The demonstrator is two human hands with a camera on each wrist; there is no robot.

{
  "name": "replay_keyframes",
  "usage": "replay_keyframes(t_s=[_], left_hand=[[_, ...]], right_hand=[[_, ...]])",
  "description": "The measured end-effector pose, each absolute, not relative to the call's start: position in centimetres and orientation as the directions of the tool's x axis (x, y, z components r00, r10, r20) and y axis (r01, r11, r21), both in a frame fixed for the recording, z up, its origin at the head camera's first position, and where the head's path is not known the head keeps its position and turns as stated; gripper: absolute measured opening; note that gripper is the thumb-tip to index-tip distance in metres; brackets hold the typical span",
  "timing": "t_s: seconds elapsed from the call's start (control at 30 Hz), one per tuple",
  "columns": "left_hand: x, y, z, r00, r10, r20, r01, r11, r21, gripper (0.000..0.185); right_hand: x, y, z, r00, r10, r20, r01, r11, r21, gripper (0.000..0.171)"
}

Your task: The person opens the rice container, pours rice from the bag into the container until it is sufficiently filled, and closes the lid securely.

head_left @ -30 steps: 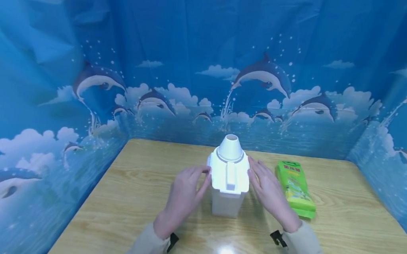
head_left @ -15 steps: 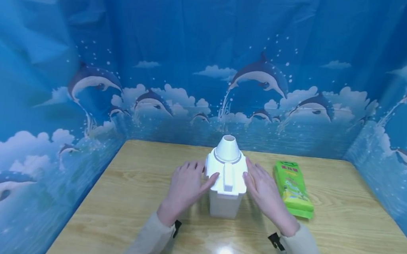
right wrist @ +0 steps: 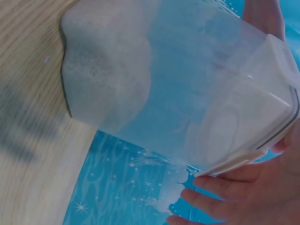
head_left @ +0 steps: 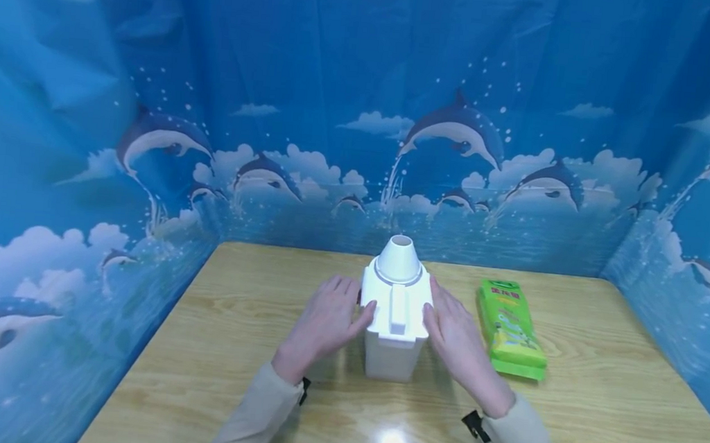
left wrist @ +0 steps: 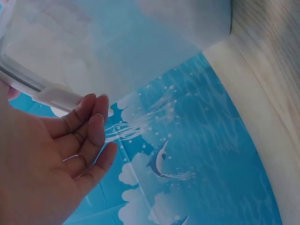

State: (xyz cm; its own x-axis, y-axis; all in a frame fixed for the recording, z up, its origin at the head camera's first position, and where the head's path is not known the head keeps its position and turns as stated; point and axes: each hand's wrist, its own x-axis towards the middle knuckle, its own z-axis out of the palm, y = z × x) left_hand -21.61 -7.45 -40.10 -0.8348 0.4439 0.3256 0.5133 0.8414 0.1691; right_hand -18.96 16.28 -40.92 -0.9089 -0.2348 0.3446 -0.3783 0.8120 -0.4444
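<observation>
A tall translucent storage container (head_left: 389,360) with a white lid (head_left: 380,293) stands upright on the table. The lid has a cone-shaped spout (head_left: 398,261) and a handle bar (head_left: 398,310). My left hand (head_left: 326,320) grips the lid's left edge, thumb near the top, with bent fingers at a side latch (left wrist: 56,97). On the other side my right hand (head_left: 461,338) rests its thumb on the lid's edge; its fairly straight fingers (right wrist: 225,187) lie along the right latch (right wrist: 234,161). Pale contents (right wrist: 108,70) show low in the container.
A bright green packet (head_left: 511,328) lies on the wooden table (head_left: 226,350), right of my right hand. Blue dolphin-printed sheeting (head_left: 339,109) hangs behind the table and on both sides.
A second ago my left fingertips pinched at the lid's left edge; the hand has since spread flatter along that side. The container, packet and right hand have stayed almost where they were.
</observation>
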Motion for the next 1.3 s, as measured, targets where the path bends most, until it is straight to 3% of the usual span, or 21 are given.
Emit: replay_keyframes(t_s=[0.9, 1.3], left_hand=[[-21.75, -6.75, -40.26, -0.851, 0.441, 0.285, 0.518, 0.794, 0.318, 0.035], [-21.27, -7.05, -40.28, -0.879, 0.386, 0.279, 0.466, 0.82, 0.333, 0.04]], right_hand=[[-18.93, 16.58, -40.66, -0.931, -0.213, 0.297, -0.341, 0.801, -0.492, 0.059], [-18.85, 16.17, -40.86, -0.93, -0.211, 0.302, -0.342, 0.798, -0.495, 0.059]])
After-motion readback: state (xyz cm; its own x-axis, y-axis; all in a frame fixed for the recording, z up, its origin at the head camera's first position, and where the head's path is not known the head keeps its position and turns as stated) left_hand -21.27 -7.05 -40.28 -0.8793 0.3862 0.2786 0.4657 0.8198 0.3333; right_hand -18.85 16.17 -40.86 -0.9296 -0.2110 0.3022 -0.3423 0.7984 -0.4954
